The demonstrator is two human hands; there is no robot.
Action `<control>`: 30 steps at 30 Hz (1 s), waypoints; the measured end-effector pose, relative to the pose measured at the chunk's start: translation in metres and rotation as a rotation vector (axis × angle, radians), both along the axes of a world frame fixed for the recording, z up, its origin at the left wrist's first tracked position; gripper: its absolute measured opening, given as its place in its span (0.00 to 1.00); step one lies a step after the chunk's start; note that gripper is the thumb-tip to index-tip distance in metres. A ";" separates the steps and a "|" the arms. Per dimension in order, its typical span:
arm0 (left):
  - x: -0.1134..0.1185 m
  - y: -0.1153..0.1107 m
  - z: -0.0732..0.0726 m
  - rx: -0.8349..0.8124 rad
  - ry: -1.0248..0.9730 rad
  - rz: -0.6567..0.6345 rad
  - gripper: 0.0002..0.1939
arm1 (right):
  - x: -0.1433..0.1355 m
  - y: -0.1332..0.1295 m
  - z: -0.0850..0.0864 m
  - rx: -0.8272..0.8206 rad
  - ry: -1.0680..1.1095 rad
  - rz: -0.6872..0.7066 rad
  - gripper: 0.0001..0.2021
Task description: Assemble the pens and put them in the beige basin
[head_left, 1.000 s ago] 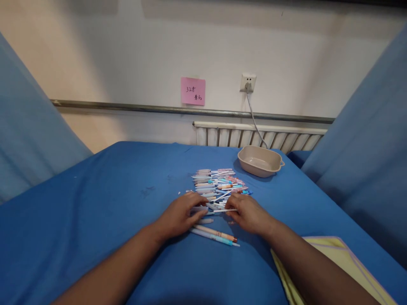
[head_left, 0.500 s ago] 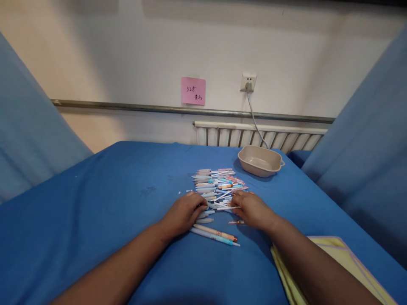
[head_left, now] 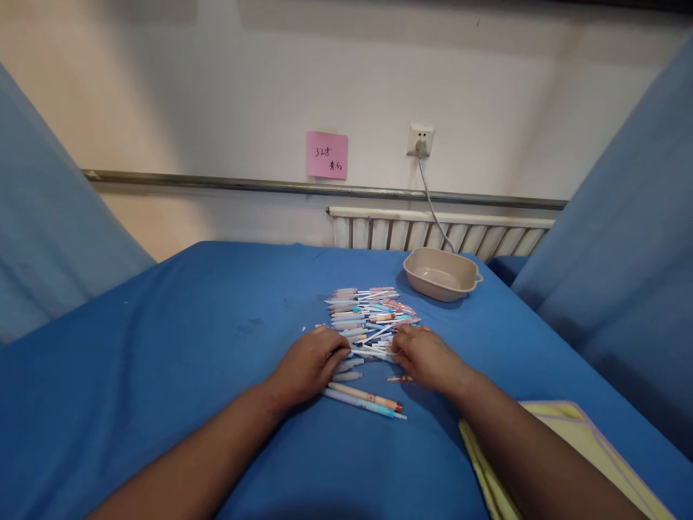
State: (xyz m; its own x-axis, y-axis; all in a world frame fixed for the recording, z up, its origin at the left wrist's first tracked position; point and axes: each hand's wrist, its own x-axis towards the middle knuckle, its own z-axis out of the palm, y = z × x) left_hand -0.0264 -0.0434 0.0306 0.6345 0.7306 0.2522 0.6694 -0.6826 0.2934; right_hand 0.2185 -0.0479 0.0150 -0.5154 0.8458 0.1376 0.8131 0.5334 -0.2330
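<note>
Between my hands a slim white pen refill (head_left: 372, 354) lies level, one end at the fingertips of each hand. My left hand (head_left: 310, 362) is closed, thumb and forefinger pinching its left end. The right end is in the closed fingers of my right hand (head_left: 432, 359), partly hidden. Just beyond, a row of pen barrels (head_left: 346, 323) lies with loose refills and coloured parts (head_left: 398, 309) to the right. Nearer me rest a peach pen (head_left: 365, 396) and a pale blue pen (head_left: 360, 402). A small orange-brown pen part (head_left: 399, 379) sits below my right hand.
A beige plastic basin (head_left: 441, 274) stands at the back right of the blue-covered table (head_left: 178, 375). A folded yellow cloth (head_left: 574, 440) lies under my right forearm. Behind are a radiator (head_left: 433, 232), a metal rail (head_left: 243, 185) and a plugged-in cord (head_left: 430, 198).
The white refill has moved left with my right hand's fingers, so its left end now meets my left fingertips. Both hands otherwise stay in place; the view shifts slightly.
</note>
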 end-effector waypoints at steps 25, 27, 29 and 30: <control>0.002 -0.004 -0.001 -0.048 -0.137 -0.090 0.09 | -0.025 -0.024 0.002 -0.132 0.237 0.153 0.09; 0.001 -0.007 0.002 -0.074 -0.129 -0.111 0.10 | -0.025 -0.020 -0.001 -0.188 0.321 0.125 0.08; 0.002 -0.009 0.002 -0.074 -0.109 -0.108 0.10 | -0.026 -0.017 -0.004 -0.250 0.381 0.111 0.07; 0.003 -0.010 0.002 -0.067 -0.102 -0.104 0.10 | -0.027 -0.016 -0.005 -0.271 0.407 0.104 0.06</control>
State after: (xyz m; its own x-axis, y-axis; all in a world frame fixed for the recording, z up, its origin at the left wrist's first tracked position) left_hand -0.0236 -0.0531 0.0321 0.6812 0.6796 0.2721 0.5604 -0.7233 0.4035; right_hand 0.1919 -0.0637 0.0101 -0.5491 0.8261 0.1271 0.5734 0.4829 -0.6618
